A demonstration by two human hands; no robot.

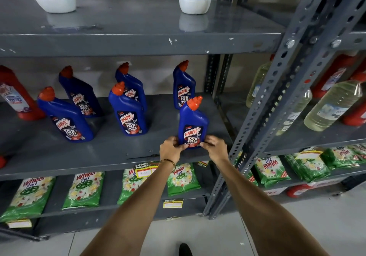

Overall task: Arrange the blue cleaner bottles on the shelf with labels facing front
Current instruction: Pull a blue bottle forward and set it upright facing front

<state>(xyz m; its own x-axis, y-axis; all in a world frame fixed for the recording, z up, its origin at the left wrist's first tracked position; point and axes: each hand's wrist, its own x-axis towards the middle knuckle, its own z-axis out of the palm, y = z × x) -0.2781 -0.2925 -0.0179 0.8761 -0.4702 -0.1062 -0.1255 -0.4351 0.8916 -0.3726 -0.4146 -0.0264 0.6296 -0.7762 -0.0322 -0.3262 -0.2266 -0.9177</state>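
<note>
Blue cleaner bottles stand in two loose rows on the middle shelf (pixel 111 156), six in view, and every label that shows faces you. The front right bottle (pixel 193 124) sits near the shelf's front edge, upright, with your left hand (pixel 172 149) and right hand (pixel 214 146) each grasping one side of its base, fingertips pressed against the lower label. That placement looks nearly finished. The front middle bottle (pixel 128 113) and front left bottle (pixel 66 117) already read squarely forward, and the three behind them do too (the back middle one is partly hidden, so its label is only half legible). What seems left is evening the gaps, since the left pair leans visibly in this wide view.
</note>
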